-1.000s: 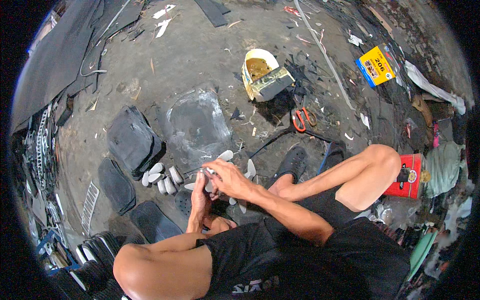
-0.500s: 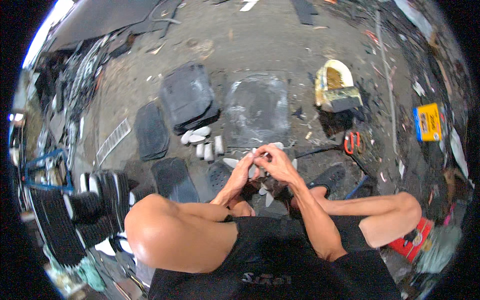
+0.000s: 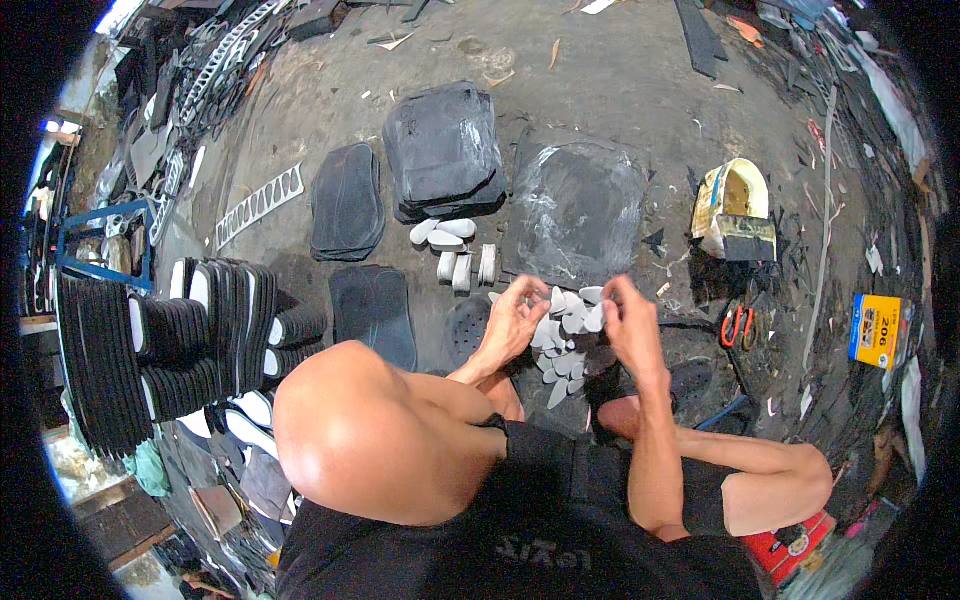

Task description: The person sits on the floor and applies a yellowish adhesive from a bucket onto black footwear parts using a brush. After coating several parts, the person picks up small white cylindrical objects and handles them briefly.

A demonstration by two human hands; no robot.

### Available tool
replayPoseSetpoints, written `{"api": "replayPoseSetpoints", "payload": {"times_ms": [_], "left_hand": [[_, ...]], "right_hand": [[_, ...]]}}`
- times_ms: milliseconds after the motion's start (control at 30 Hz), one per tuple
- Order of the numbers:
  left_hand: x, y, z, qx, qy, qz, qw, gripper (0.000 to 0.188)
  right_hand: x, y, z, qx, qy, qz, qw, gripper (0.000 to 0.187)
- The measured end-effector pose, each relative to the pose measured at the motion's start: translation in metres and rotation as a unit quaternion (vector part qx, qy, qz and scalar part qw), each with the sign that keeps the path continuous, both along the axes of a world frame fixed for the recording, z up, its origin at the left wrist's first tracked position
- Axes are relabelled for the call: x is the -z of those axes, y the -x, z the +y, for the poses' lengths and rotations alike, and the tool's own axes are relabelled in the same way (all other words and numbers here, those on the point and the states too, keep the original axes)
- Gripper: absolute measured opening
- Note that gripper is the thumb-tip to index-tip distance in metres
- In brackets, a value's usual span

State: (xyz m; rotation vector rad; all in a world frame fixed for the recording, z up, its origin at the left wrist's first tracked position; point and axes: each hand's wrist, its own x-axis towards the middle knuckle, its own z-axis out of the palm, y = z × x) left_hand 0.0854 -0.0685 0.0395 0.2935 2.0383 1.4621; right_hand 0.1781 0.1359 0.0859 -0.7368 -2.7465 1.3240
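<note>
Between my hands lies a loose pile of small white teardrop-shaped pieces (image 3: pixel 562 362), flat and overlapping. On its left side, my left hand (image 3: pixel 513 322) has its fingers curled together; what sits in the fingertips, if anything, is hidden. My right hand (image 3: pixel 634 328) is at the pile's right edge, thumb and fingers closed on a white teardrop-shaped piece (image 3: pixel 592 296). Beyond my left hand stand small bundles of white pieces (image 3: pixel 462 272), and more white stacks (image 3: pixel 453 228) lie behind them. A dark, chalk-smeared square sheet (image 3: pixel 578 210) is spread just past my hands.
Stacks of black sole-shaped sheets (image 3: pixel 445 145) lie to the left, with rows of black-and-white soles (image 3: pixel 225 320) farther left. On the right are a cut-open white container (image 3: pixel 735 205) with yellowish residue, orange-handled scissors (image 3: pixel 738 326) and a yellow-blue box (image 3: pixel 876 332). Scraps line both sides.
My hands were together over the pile, fingertips meeting around something white. They have moved apart to either side, uncovering the white pieces. The whole view has shifted as well.
</note>
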Motion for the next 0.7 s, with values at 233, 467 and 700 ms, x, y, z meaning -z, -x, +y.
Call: {"api": "replayPoseSetpoints", "payload": {"times_ms": [233,467,700], "left_hand": [[0.018,-0.008,-0.009,0.126,0.129,0.236,0.955,0.032],[0.003,0.017,-0.019,-0.086,-0.319,-0.234,0.914,0.067],[-0.013,0.030,-0.027,-0.076,-0.562,-0.466,0.679,0.073]], "right_hand": [[0.007,0.021,-0.033,-0.005,-0.115,0.026,0.993,0.023],[0.015,0.041,-0.044,0.049,0.153,0.042,0.986,0.030],[-0.007,0.042,-0.054,-0.004,0.312,0.080,0.947,0.041]]}}
